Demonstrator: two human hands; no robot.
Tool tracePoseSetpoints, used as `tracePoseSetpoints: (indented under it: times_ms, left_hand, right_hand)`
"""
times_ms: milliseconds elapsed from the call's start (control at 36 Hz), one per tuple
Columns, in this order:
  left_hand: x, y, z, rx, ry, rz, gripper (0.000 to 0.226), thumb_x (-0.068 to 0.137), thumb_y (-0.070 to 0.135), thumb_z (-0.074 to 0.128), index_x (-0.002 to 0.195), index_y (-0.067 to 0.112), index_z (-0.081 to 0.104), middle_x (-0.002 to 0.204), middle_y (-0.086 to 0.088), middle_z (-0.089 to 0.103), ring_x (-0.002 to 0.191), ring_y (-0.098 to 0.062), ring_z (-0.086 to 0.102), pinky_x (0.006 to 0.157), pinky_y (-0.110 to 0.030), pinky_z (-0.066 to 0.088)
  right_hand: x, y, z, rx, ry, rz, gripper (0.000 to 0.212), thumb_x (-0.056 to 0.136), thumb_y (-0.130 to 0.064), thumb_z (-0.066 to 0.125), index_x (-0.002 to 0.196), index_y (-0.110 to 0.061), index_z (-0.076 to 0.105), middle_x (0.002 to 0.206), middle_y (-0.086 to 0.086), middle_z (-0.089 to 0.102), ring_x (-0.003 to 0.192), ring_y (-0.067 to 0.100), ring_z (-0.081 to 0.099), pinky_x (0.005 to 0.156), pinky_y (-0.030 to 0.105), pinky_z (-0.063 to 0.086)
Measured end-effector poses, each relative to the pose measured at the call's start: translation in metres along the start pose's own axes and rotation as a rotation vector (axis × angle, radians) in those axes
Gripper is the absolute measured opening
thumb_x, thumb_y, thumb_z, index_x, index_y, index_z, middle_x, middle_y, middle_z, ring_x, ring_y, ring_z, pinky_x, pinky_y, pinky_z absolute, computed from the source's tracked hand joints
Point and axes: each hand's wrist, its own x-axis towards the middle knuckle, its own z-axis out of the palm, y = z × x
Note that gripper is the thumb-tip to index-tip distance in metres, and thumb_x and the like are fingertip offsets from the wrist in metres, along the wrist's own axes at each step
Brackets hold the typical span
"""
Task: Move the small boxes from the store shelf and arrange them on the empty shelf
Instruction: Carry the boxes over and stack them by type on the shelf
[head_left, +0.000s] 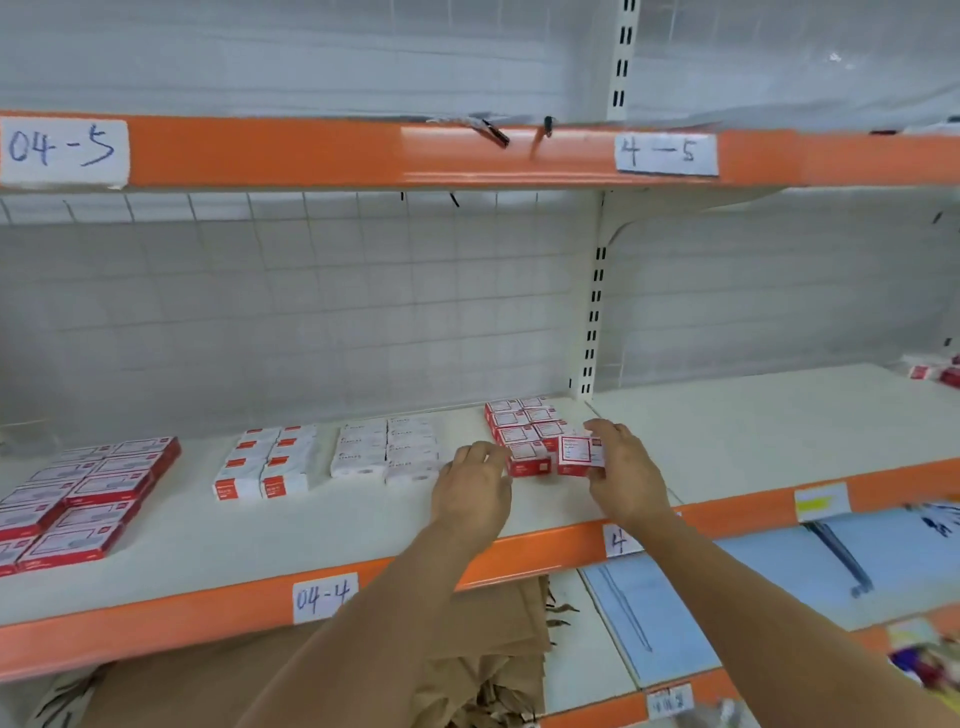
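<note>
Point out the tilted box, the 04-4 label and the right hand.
tilted box (581, 453): head view, on its white top face.
04-4 label (325, 597): head view, middle of the handwritten paper.
right hand (626, 470): head view, back of the hand, holding the tilted box.

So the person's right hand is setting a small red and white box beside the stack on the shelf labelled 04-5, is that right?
Not quite: the head view shows the right hand holding the small box beside the stack on the shelf labelled 04-4. The 04-5 label is on the shelf above.
</note>
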Motion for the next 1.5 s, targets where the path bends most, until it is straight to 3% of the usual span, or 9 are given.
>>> tracePoseSetpoints:
  times_ms: [222, 361, 528, 667, 833, 972, 1167, 1361, 1500]
  left_hand:
    - [0.012, 0.048, 0.029, 0.025, -0.015, -0.08, 0.045, 0.101, 0.027, 0.041, 0.145, 0.023, 0.036, 0.149, 0.003, 0.035, 0.134, -0.016, 0.032, 0.108, -0.03, 0.032]
    - [0.021, 0.051, 0.033, 0.077, -0.007, -0.126, 0.048, 0.101, 0.026, 0.041, 0.148, 0.023, 0.032, 0.152, 0.002, 0.032, 0.138, -0.017, 0.028, 0.112, -0.03, 0.029]
    - [0.032, 0.046, 0.036, 0.088, 0.016, -0.152, 0.043, 0.101, 0.021, 0.042, 0.144, 0.023, 0.04, 0.148, 0.003, 0.037, 0.134, -0.017, 0.032, 0.108, -0.03, 0.033]
    - [0.04, 0.039, 0.04, 0.069, 0.013, -0.138, 0.036, 0.1, 0.017, 0.044, 0.135, 0.021, 0.052, 0.136, 0.005, 0.05, 0.125, -0.014, 0.039, 0.096, -0.027, 0.044]
    - [0.044, 0.038, 0.044, 0.054, 0.049, -0.145, 0.031, 0.099, 0.018, 0.043, 0.128, 0.02, 0.056, 0.128, 0.006, 0.055, 0.122, -0.011, 0.041, 0.088, -0.027, 0.047]
    - [0.042, 0.036, 0.046, 0.047, 0.049, -0.136, 0.035, 0.1, 0.019, 0.042, 0.134, 0.022, 0.052, 0.132, 0.008, 0.053, 0.126, -0.011, 0.038, 0.091, -0.027, 0.047]
    - [0.04, 0.036, 0.042, 0.05, 0.011, -0.122, 0.036, 0.101, 0.022, 0.04, 0.135, 0.022, 0.05, 0.134, 0.007, 0.05, 0.127, -0.012, 0.036, 0.089, -0.03, 0.047]
    - [0.045, 0.042, 0.036, 0.128, 0.008, -0.041, 0.04, 0.1, 0.024, 0.041, 0.139, 0.019, 0.044, 0.138, 0.002, 0.048, 0.128, -0.017, 0.037, 0.102, -0.029, 0.035]
    - [0.055, 0.062, 0.037, 0.122, -0.033, 0.055, 0.043, 0.101, 0.032, 0.037, 0.142, 0.02, 0.041, 0.142, 0.001, 0.045, 0.131, -0.018, 0.035, 0.107, -0.03, 0.03]
  right_hand:
    - [0.025, 0.055, -0.013, 0.076, -0.136, 0.049, 0.047, 0.086, 0.0, 0.057, 0.129, -0.012, 0.041, 0.119, 0.008, 0.058, 0.102, 0.026, 0.057, 0.071, 0.025, 0.037]
    - [0.035, 0.067, -0.007, 0.053, -0.169, -0.004, 0.027, 0.087, -0.004, 0.058, 0.103, -0.019, 0.042, 0.101, 0.004, 0.061, 0.082, 0.019, 0.052, 0.056, 0.022, 0.033]
    - [0.048, 0.063, 0.005, 0.047, -0.205, -0.078, 0.022, 0.087, -0.004, 0.059, 0.092, -0.019, 0.044, 0.095, 0.004, 0.057, 0.08, 0.018, 0.05, 0.065, 0.024, 0.036]
    - [0.059, 0.057, 0.015, 0.036, -0.23, -0.11, 0.018, 0.087, -0.003, 0.059, 0.099, -0.016, 0.052, 0.118, 0.004, 0.051, 0.096, 0.021, 0.058, 0.081, 0.029, 0.048]
    - [0.068, 0.052, 0.022, 0.01, -0.243, -0.126, 0.023, 0.088, -0.002, 0.056, 0.11, -0.01, 0.054, 0.122, 0.006, 0.047, 0.101, 0.023, 0.057, 0.085, 0.03, 0.049]
    - [0.07, 0.048, 0.028, -0.005, -0.214, -0.138, 0.022, 0.089, -0.007, 0.058, 0.11, -0.011, 0.054, 0.12, 0.004, 0.049, 0.096, 0.021, 0.058, 0.076, 0.026, 0.047]
    - [0.072, 0.044, 0.034, -0.019, -0.182, -0.143, 0.025, 0.091, -0.008, 0.056, 0.115, -0.012, 0.055, 0.121, 0.004, 0.052, 0.1, 0.021, 0.058, 0.082, 0.03, 0.049]
    - [0.059, 0.05, 0.012, -0.189, -0.174, -0.167, 0.037, 0.097, -0.036, 0.05, 0.129, -0.019, 0.051, 0.131, 0.0, 0.055, 0.118, 0.018, 0.051, 0.089, 0.032, 0.046]
    - [0.044, 0.078, -0.019, -0.301, -0.176, -0.082, 0.049, 0.097, -0.046, 0.044, 0.138, -0.02, 0.044, 0.14, -0.001, 0.049, 0.127, 0.02, 0.045, 0.096, 0.033, 0.043]
